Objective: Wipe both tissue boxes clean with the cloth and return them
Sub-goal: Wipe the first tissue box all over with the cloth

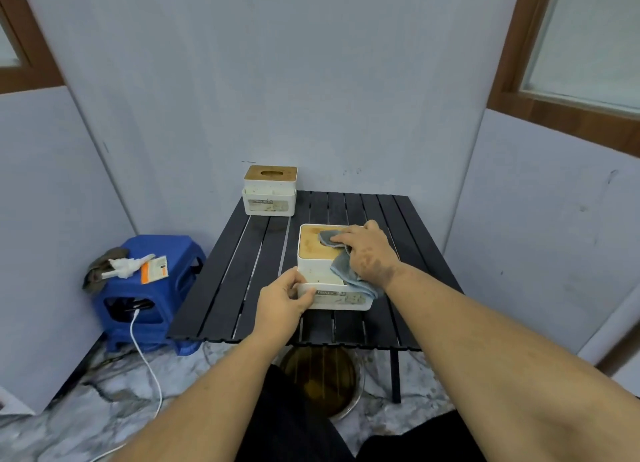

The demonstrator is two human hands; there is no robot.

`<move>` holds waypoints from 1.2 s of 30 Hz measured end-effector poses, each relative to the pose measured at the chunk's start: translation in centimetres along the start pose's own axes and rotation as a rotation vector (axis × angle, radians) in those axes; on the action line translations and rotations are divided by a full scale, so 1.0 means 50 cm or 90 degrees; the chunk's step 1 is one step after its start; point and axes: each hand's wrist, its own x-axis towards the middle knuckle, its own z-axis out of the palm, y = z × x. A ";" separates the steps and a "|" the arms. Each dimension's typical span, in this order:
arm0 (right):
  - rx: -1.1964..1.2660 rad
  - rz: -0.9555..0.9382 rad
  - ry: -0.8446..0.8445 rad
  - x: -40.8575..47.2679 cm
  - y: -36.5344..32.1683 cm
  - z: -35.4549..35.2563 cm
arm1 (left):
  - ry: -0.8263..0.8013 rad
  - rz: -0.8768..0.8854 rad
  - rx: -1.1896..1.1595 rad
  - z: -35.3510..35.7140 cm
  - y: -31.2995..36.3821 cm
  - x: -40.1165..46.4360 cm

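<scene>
A white tissue box with a wooden lid [313,254] stands near the front of the black slatted table [235,288]. My left hand [282,300] grips its near left corner, thumb on the front face. My right hand [369,250] presses a grey-blue cloth [343,271] onto the wooden lid, and the cloth hangs down over the box's right front. A second white tissue box with a wooden lid [270,191] stands at the table's far left corner, against the wall; its sides look speckled with dirt.
A blue plastic stool [145,299] left of the table carries a rag, crumpled paper and an orange packet; a white cable [149,368] runs from it across the floor. A metal basin [322,382] sits under the table's front edge. Walls close in behind and at both sides.
</scene>
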 end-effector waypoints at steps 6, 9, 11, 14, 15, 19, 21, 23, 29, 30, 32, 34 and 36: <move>0.301 -0.015 0.149 -0.070 0.050 0.006 | -0.009 -0.004 0.038 -0.004 0.014 0.000; 0.343 0.033 0.225 -0.108 0.055 0.010 | -0.014 -0.008 0.026 0.002 0.010 -0.003; 0.300 0.003 0.186 -0.111 0.018 0.003 | -0.010 -0.008 0.011 0.008 0.009 -0.007; 0.230 -0.068 0.140 -0.087 -0.049 0.018 | -0.004 0.003 0.022 0.013 0.009 -0.012; 0.207 -0.077 0.129 -0.076 -0.070 0.022 | -0.005 0.006 0.036 0.011 0.011 -0.013; 0.192 -0.083 0.095 -0.047 -0.104 0.016 | -0.006 0.011 0.045 0.007 0.022 -0.014; 0.196 -0.075 0.079 -0.057 -0.082 0.003 | -0.009 0.009 0.047 0.008 0.021 -0.014; 0.201 -0.036 0.101 -0.081 -0.042 -0.003 | -0.008 0.006 0.042 0.011 0.013 -0.011; 0.247 0.133 0.109 -0.093 0.044 -0.031 | -0.011 -0.009 0.028 0.015 0.012 -0.012; 0.232 0.132 0.095 -0.078 0.039 -0.033 | -0.009 -0.007 0.031 0.015 0.014 -0.014; 0.193 0.111 0.055 -0.047 0.009 -0.032 | -0.006 -0.004 0.037 0.014 0.017 -0.014; 0.160 0.057 0.024 -0.022 -0.035 -0.026 | -0.006 0.000 0.039 0.012 0.019 -0.014; 0.195 0.018 0.012 -0.006 -0.066 -0.020 | -0.006 0.008 0.036 0.010 0.016 -0.014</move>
